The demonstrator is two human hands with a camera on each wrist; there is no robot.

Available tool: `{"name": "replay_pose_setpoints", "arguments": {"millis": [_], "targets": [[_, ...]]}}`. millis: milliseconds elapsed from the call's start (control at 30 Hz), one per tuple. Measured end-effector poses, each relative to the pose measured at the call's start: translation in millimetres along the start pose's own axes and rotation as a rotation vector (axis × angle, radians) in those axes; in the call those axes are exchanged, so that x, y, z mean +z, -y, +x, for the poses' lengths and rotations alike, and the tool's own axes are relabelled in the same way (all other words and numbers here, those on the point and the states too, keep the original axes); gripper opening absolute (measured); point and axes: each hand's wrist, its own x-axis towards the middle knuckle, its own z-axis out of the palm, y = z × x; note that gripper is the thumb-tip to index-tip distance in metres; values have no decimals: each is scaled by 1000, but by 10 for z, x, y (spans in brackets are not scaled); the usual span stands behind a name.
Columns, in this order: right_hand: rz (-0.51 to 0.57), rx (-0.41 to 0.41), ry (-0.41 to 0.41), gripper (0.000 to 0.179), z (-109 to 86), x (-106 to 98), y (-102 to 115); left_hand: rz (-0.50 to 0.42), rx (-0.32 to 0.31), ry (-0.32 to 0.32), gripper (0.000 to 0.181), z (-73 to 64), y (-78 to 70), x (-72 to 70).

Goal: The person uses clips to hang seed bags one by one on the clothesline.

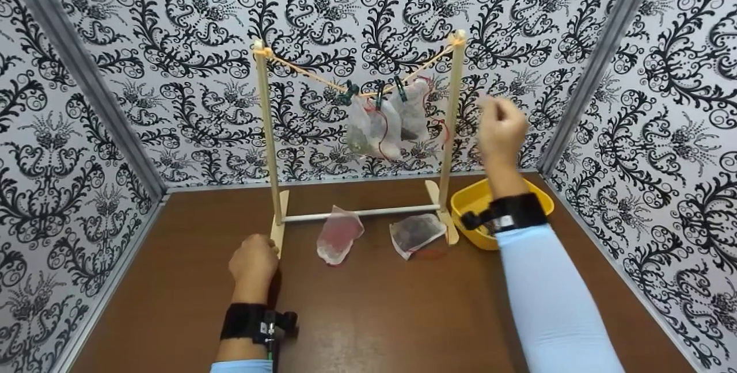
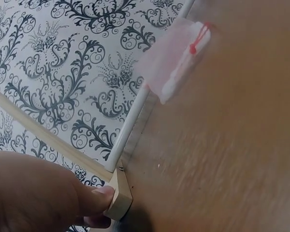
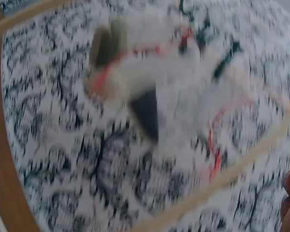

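Observation:
My left hand [image 1: 254, 261] grips the end of the wooden foot [image 2: 120, 199] of a stand, at the stand's left side. The right hand [image 1: 502, 131] is raised beside the right post [image 1: 453, 120], loosely bent, with nothing visible in it; motion blurs it. Between the posts sags an orange cord [image 1: 311, 76], from which dark green clips [image 1: 379, 96] hold several sheer drawstring bags [image 1: 384, 128] with red strings. On the table lie a bag with pinkish contents [image 1: 339, 238] and a bag with dark contents [image 1: 417, 233].
A yellow basket [image 1: 469, 229] stands to the right of the stand, partly behind my right forearm. A white rod [image 1: 374, 212] joins the two feet. Patterned walls [image 1: 201, 131] close off the brown table [image 1: 368, 315] at the back and sides.

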Motion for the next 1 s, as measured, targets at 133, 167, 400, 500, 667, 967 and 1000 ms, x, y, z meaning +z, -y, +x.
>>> {"name": "replay_pose_setpoints", "arguments": {"millis": [133,167,400,500,667,967,1000], "targets": [[-357,173,282,34,29,-310,-561,-1,-5,2,20,0,8,-16],[-471,206,427,34,13,-382,-691,0,-5,5,20,0,14,-21],[-796,269,1120,31,-182,-744,-1567,-41,-31,49,33,4,90,-44],[-851,314,1140,33,-267,-806,-1659,-32,-32,51,32,20,76,-43],[-957,348,1133,23,-399,-813,-1492,-29,-25,37,30,10,37,-20],[-901,395,1104,18,-468,-722,-1524,-25,-26,15,29,-7,9,3],[-874,399,1090,15,-471,-720,-1521,-27,-28,17,28,-5,9,9]]}}
